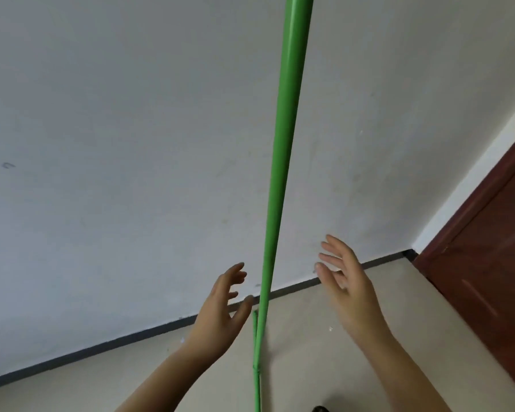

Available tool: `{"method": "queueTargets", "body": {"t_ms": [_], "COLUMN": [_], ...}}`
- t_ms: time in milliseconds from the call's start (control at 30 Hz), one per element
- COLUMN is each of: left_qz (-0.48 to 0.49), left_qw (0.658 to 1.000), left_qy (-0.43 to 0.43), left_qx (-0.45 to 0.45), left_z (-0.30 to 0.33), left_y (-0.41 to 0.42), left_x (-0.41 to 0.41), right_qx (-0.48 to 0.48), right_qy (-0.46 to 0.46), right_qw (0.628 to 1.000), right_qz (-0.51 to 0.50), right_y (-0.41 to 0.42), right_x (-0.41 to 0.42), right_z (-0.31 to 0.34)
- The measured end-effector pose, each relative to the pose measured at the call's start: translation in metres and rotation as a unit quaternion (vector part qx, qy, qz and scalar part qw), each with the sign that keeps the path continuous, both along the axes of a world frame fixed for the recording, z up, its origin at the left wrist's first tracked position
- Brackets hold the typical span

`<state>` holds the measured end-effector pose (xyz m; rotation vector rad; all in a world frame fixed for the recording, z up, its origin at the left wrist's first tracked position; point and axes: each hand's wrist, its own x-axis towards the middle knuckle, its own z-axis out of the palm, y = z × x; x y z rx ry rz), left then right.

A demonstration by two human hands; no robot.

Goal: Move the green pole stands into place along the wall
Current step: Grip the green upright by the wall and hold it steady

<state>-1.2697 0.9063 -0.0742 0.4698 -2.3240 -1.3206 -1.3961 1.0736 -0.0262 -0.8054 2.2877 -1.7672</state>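
A tall green pole stand (283,162) rises upright in front of the white wall (116,144), running from the floor out of the top of the view. A thin green base leg (255,346) lies on the floor at its foot. My left hand (220,310) is just left of the pole with fingers spread, its thumb close to the pole but holding nothing. To the right of the pole, my right hand (347,285) is open and apart from it.
A dark baseboard (101,349) runs along the bottom of the wall. A dark red-brown door (488,278) stands in the corner at the right. The floor (309,352) is beige tile. A dark object (320,408) shows at the bottom edge.
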Motion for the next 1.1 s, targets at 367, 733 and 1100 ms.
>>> {"method": "queueTargets", "body": {"t_ms": [367,733,1100], "left_qz": [0.187,0.276,0.295], "left_qw": [0.979,0.958,0.952], "left_qy": [-0.049,-0.028,-0.019], "left_qx": [0.064,0.071,0.075], "left_z": [0.031,0.038,0.033], "left_y": [0.031,0.043,0.043], "left_x": [-0.133,-0.175,-0.216], "right_qx": [0.016,-0.012,-0.016], "right_qy": [0.060,0.040,0.031], "right_qw": [0.934,0.934,0.927], "right_qz": [0.353,0.354,0.375], "right_y": [-0.094,-0.110,-0.113], "right_x": [-0.109,-0.132,-0.179], "right_z": [0.061,0.055,0.060]}}
